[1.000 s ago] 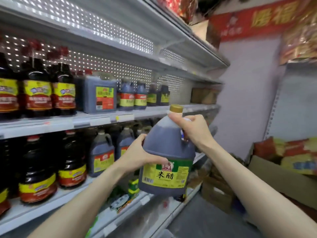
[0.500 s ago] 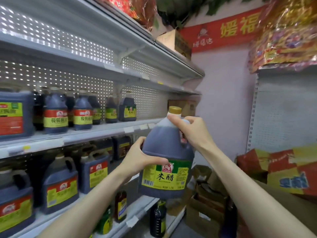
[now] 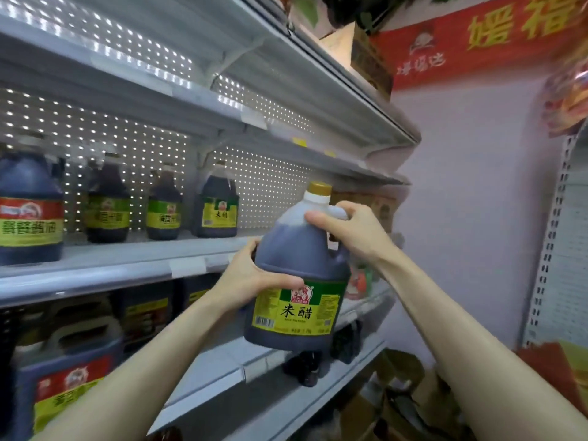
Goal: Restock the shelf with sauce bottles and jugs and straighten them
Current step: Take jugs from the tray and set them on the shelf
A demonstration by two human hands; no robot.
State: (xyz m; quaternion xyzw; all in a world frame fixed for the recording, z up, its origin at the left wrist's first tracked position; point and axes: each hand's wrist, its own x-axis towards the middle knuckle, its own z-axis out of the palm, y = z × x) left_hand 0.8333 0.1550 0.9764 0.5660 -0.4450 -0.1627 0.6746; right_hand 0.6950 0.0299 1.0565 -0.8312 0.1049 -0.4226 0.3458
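I hold a dark vinegar jug (image 3: 299, 259) with a gold cap and a yellow-green label in the air in front of the shelving. My left hand (image 3: 251, 278) grips its left side at label height. My right hand (image 3: 350, 230) grips its handle near the neck. The jug hangs just right of and slightly below the middle shelf (image 3: 127, 265). On that shelf stands a matching jug (image 3: 218, 211), with two smaller green-labelled jugs (image 3: 164, 211) and a large red-and-yellow-labelled jug (image 3: 28, 211) to its left.
The middle shelf has bare surface right of the matching jug. Lower shelves hold more jugs (image 3: 73, 377) and small dark bottles (image 3: 305, 367). Cardboard boxes (image 3: 401, 399) lie on the floor at the right. A red banner (image 3: 477, 36) hangs on the far wall.
The view has swung right along the shelving and up. The jug has risen a little towards the middle shelf, and both hands keep the same grip.
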